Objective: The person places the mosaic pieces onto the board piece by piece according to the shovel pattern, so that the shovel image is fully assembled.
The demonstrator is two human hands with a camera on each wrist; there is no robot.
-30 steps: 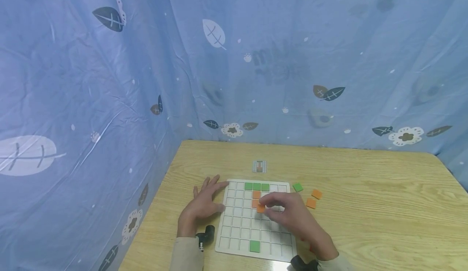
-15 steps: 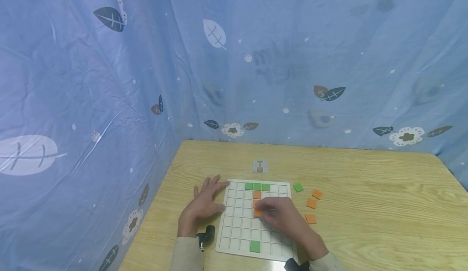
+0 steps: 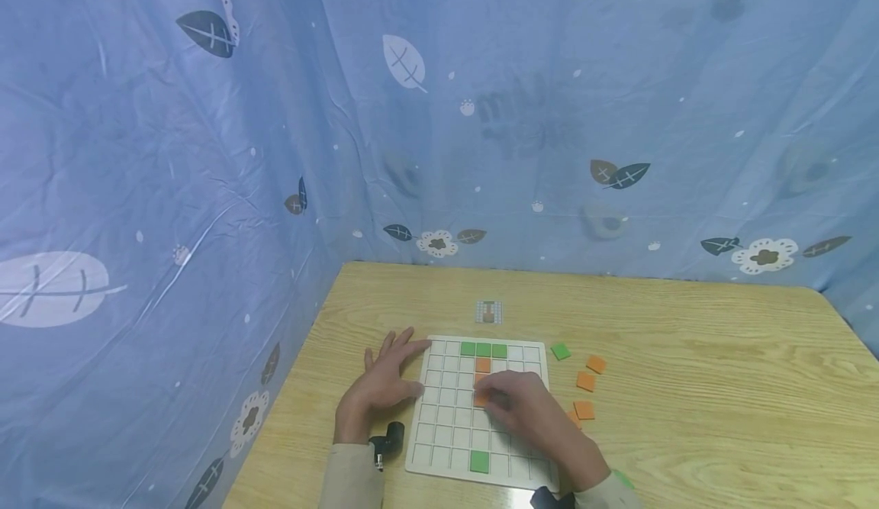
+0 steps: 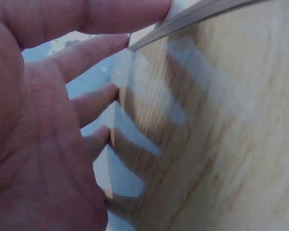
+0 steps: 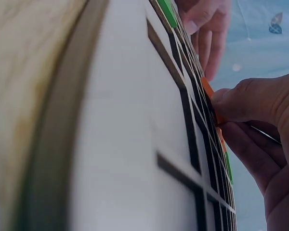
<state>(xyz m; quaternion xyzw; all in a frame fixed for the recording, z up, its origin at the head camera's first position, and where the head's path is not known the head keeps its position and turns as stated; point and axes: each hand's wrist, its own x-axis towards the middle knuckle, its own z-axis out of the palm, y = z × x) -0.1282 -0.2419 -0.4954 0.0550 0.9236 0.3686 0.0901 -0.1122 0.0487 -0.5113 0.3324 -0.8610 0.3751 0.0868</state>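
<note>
A white grid board point(image 3: 445, 417) lies on the table, with square cells between raised lines. My right hand point(image 3: 529, 410) is over its middle and pinches an orange square tile point(image 3: 480, 400) with thumb and fingers. In the right wrist view that orange tile point(image 5: 208, 89) sits at the grid, tilted against the thumb. Above it in the same column are orange tiles point(image 3: 483, 365), topped by a row of green tiles point(image 3: 484, 349). One green tile point(image 3: 479, 462) lies in the bottom row. My left hand point(image 3: 383, 384) rests spread at the board's left edge, thumb and index finger touching it.
Loose orange tiles point(image 3: 586, 381) and a green tile point(image 3: 560, 351) lie right of the board, some partly behind my right arm. A small pattern card point(image 3: 489, 312) lies beyond the board. A blue curtain point(image 3: 522, 112) closes off the table's back and left.
My right hand has come slightly down and left, bringing the orange tile into the column beneath the other orange ones. More loose tiles show beside my right forearm. The left hand stays put.
</note>
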